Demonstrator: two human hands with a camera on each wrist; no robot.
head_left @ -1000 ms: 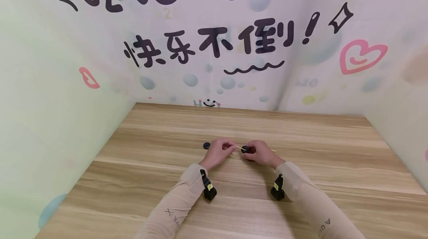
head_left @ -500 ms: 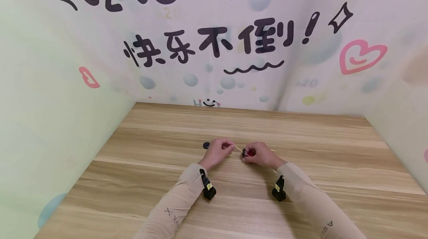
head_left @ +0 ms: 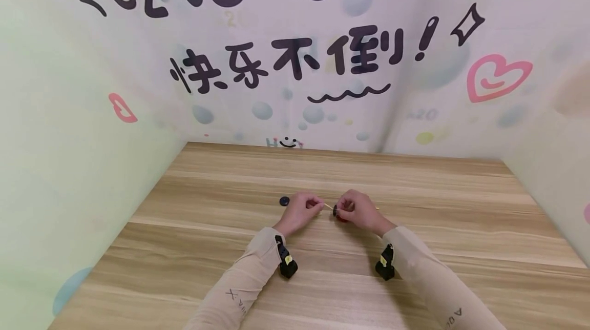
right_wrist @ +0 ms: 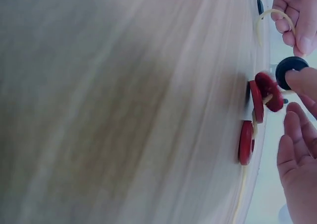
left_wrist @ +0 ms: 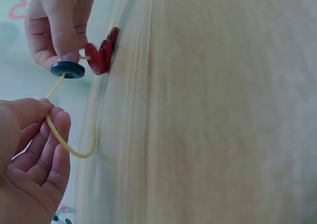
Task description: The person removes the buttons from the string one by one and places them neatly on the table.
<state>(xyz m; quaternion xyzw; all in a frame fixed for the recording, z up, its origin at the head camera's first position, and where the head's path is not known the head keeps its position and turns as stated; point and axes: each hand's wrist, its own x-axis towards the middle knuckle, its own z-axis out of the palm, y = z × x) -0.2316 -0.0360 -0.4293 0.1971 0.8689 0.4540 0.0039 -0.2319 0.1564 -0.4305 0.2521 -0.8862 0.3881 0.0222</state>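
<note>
My left hand (head_left: 300, 210) pinches a yellow cord (left_wrist: 74, 153) between thumb and forefinger, and its loose end curls below the fingers in the left wrist view. Facing it, my right hand (head_left: 360, 212) pinches a dark button (left_wrist: 68, 69), which has the cord running through it. On the same cord beyond the dark button hang several red buttons (right_wrist: 246, 142). In the right wrist view, some of these lie at the table surface and one is tilted up near the right fingers. My right palm partly hides the cord behind the button.
A second dark button (head_left: 284, 201) lies loose on the wooden table (head_left: 230, 176), left of my left hand. The cord's far end (head_left: 377, 208) shows beyond my right hand. A printed cloth (head_left: 295, 109) hangs behind the table.
The right fingers have shifted on the dark button, dipping toward the red ones and rising again. The button now shows more edge-on. My left hand has stayed almost in place with the cord.
</note>
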